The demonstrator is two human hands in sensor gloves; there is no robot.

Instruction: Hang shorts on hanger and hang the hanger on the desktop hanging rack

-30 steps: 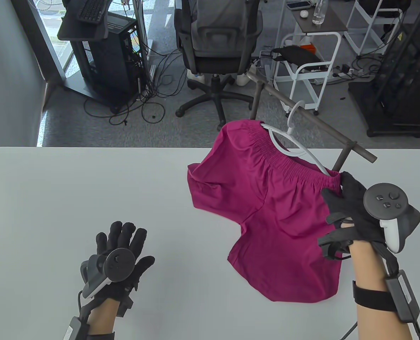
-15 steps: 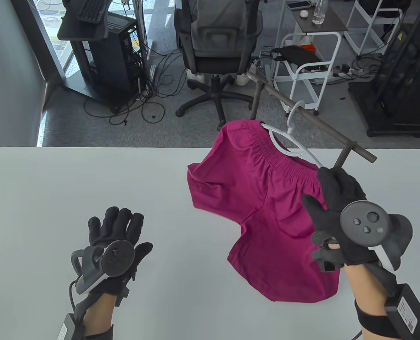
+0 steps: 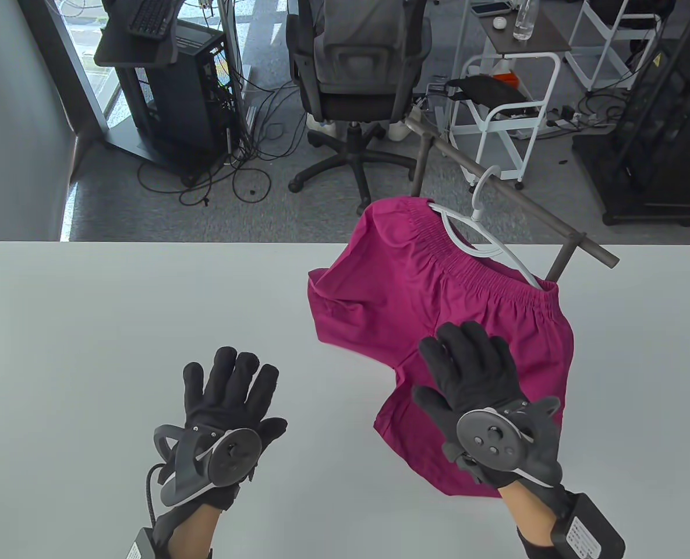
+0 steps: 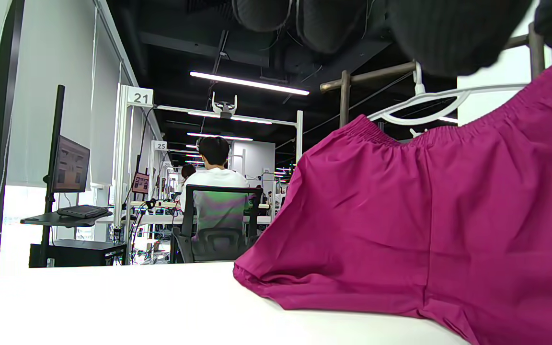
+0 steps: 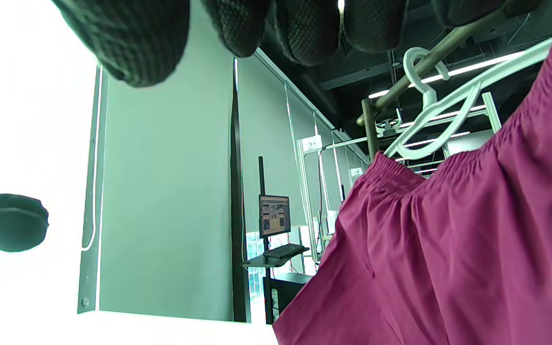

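Pink cloth is what the shorts (image 3: 438, 326) are made of, and it looks thin, soft and floppy, so I think it is very light and will bend and fold any way you pull it. The shorts are on a white hanger (image 3: 484, 241), and its hook sits over the dark bar of the hanging rack (image 3: 513, 195) at the far side of the table (image 3: 147, 303). The stretchy waistband is up on the hanger, and the legs slope down so that the bottom part lies on the table top. In the right wrist view the hook can be seen curled over the bar. So the job looks just about done. The right hand (image 3: 484, 402) is over the lower part of the shorts with its fingers spread out straight, and it holds nothing; I cannot tell if it touches the cloth or floats just above it. The left hand (image 3: 228, 419) is over bare table, well apart from the shorts, and its fingers are straight too, with nothing in them. The hanger looks like hard, smooth plastic, so I think it will keep its shape but could slide along the bar or tip if one side is tugged. If the shorts need fixing, the crinkly waistband near the hanger arm is the best place to pinch, since it is thicker there. Pulling on a loose leg might drag the whole thing off the bar.
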